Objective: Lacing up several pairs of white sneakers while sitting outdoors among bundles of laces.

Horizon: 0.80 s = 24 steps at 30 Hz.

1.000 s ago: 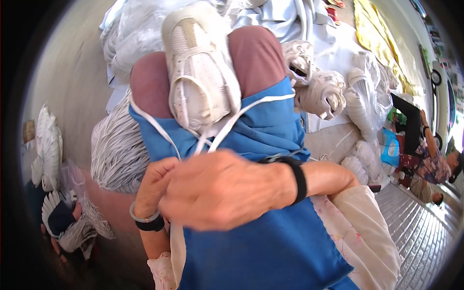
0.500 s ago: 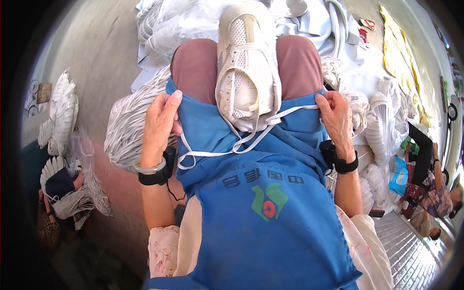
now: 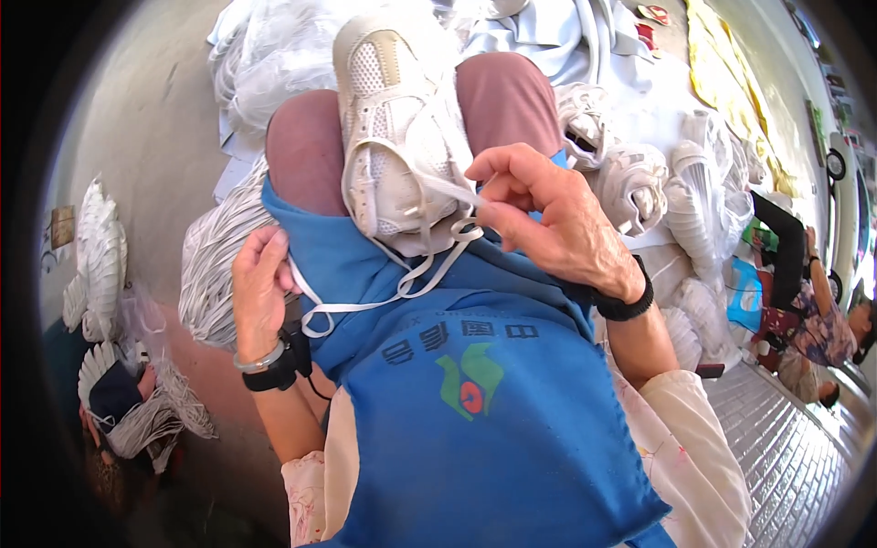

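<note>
A cream sneaker (image 3: 379,82) with mesh panels rests between my knees, toe pointing away. Its white shoelace (image 3: 429,274) is threaded through part of the eyelets, and the loose length curls over the blue apron (image 3: 548,447) on my lap. At the shoe's right side, my right hand (image 3: 557,215) pinches the lace between thumb and forefinger close to the eyelets. My left hand (image 3: 260,283) is at the apron's left edge, fingers closed on the lace's other end; the fingertips are partly hidden.
A bundle of white laces (image 3: 215,265) lies left of my knees. More sneakers (image 3: 632,187) stand to the right, beside plastic-wrapped stacks (image 3: 690,219). Clear plastic bags (image 3: 274,64) lie ahead. Other people (image 3: 822,320) sit at the far right, and another person (image 3: 114,384) is at the left.
My right hand has left the apron's right edge and come inward to the lace beside the shoe. My left hand stays by the apron's left edge. The whole view has shifted.
</note>
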{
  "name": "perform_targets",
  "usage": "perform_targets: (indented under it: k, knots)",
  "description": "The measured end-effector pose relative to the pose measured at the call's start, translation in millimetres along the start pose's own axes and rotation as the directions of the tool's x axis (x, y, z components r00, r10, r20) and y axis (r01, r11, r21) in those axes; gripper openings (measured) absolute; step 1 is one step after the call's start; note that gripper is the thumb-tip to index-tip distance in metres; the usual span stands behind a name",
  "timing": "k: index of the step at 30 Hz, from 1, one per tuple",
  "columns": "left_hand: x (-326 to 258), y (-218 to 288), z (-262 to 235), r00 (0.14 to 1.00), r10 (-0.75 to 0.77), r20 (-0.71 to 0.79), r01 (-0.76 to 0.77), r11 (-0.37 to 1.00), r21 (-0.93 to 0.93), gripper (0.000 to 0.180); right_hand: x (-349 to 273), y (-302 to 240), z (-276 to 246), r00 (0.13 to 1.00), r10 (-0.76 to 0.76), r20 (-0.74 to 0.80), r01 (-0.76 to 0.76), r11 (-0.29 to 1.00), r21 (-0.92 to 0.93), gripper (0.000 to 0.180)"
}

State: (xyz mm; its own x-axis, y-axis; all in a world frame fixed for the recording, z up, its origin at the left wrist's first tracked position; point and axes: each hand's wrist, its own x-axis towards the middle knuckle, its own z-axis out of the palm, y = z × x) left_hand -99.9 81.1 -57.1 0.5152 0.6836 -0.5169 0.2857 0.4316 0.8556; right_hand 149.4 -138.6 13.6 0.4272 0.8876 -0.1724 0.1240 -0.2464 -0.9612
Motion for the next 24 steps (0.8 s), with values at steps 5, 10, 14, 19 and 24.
perform_targets:
  k: [5, 10, 14, 19, 24]
  knots:
    - [1, -7, -2, 0.999, -0.035, 0.021, 0.036, 0.998, -0.05, 0.021, -17, 31, -31, 0.966, 0.244, -0.09, -0.253, 0.961, -0.111, 0.014]
    - [-3, 0, 2, 0.997, -0.074, 0.017, 0.073, 0.996, 0.04, 0.025, -20, 51, -61, 0.956, 0.161, -0.245, -0.278, 0.766, -0.579, 0.016]
    - [-8, 1, -4, 0.993, -0.111, 0.042, 0.105, 0.986, 0.127, 0.025, -7, 49, -51, 0.926, -0.124, -0.358, -0.125, 0.791, -0.598, 0.018]
    - [-23, 20, 6, 0.995, 0.079, 0.054, -0.083, 0.994, 0.067, 0.019, 22, 36, -18, 0.919, -0.296, -0.261, 0.093, 0.805, -0.586, 0.025]
    - [-65, 82, 47, 0.754, 0.116, 0.647, -0.348, 0.905, 0.243, 0.011, 46, 50, -11, 0.879, -0.46, -0.128, 0.203, 0.603, -0.772, 0.012]
